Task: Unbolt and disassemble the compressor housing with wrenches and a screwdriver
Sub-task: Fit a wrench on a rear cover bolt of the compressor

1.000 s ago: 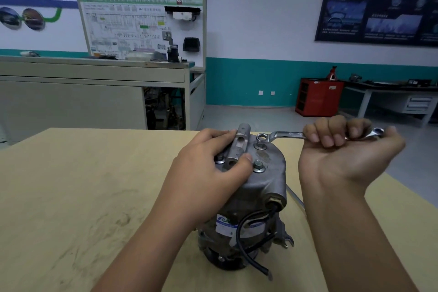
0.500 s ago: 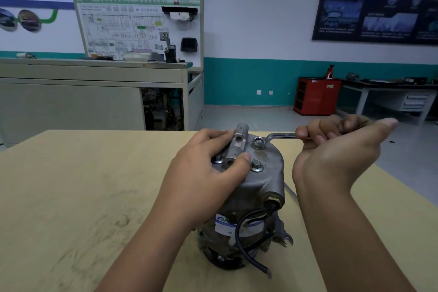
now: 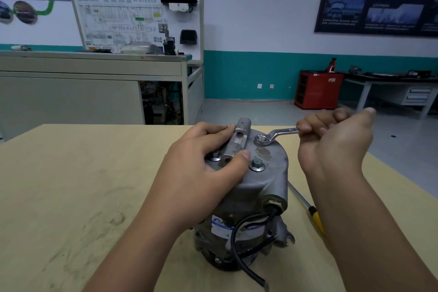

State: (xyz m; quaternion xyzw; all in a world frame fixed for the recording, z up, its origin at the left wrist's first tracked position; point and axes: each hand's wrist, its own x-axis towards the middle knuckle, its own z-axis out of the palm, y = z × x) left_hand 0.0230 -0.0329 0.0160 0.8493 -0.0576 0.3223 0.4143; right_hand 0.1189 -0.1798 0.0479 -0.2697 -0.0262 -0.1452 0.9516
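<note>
A grey metal compressor (image 3: pixel 258 187) stands upright on the wooden table (image 3: pixel 71 185), a black cable looping down its front. My left hand (image 3: pixel 201 168) grips its top, thumb and fingers round the raised port block (image 3: pixel 238 141). A ring wrench (image 3: pixel 276 135) sits with its ring over the far right bolt (image 3: pixel 260 138); my right hand (image 3: pixel 331 140) holds the handle, fingers curled round it, palm turned up. A second flanged bolt (image 3: pixel 257 165) stands free near my left thumb, and a third (image 3: pixel 215 156) shows between my left fingers.
A screwdriver with a yellow handle (image 3: pixel 315 217) lies on the table behind the compressor, beside my right forearm. Beyond the table are a grey cabinet bench (image 3: pixel 94 87) with a display board, a red tool cabinet (image 3: pixel 317 89) and a desk at the far right.
My right hand has swung the wrench handle toward me and slid closer to the ring end, so less of the handle shows. My left hand keeps its grip.
</note>
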